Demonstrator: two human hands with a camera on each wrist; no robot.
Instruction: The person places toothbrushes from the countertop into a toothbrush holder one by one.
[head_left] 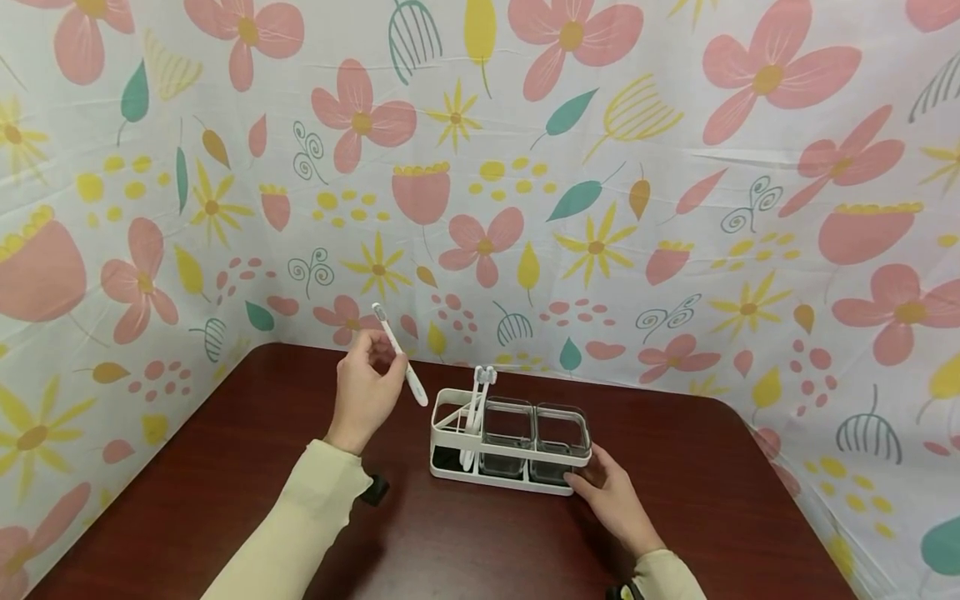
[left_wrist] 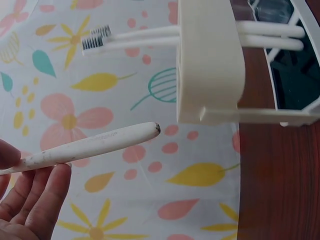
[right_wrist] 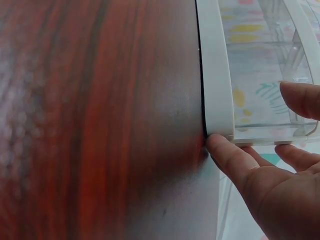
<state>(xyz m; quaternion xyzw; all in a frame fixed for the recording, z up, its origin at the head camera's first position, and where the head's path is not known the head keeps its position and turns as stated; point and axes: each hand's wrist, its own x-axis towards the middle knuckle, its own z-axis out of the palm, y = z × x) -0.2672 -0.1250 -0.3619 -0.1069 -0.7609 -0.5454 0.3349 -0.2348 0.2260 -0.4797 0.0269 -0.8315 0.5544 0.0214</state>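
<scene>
My left hand (head_left: pixel 363 400) pinches a white toothbrush (head_left: pixel 415 387) between thumb and fingers, head up and handle end slanting down to the right. In the left wrist view the handle end of this toothbrush (left_wrist: pixel 115 141) has a dark worn tip. To its right stands a white toothbrush holder (head_left: pixel 501 481) on the table. Two white toothbrushes (head_left: pixel 472 421) stand upright together in its left compartment, bristle heads above the rim. Two clear square cups, a middle cup (head_left: pixel 508 427) and a right cup (head_left: pixel 562 432), fill the other compartments. My right hand (head_left: pixel 617 504) grips the holder's right end, thumb at the front.
The dark red-brown wooden table (head_left: pixel 450 542) has rounded back corners. A white cloth (head_left: pixel 480 167) with pink, yellow and teal flowers hangs behind it and along both sides.
</scene>
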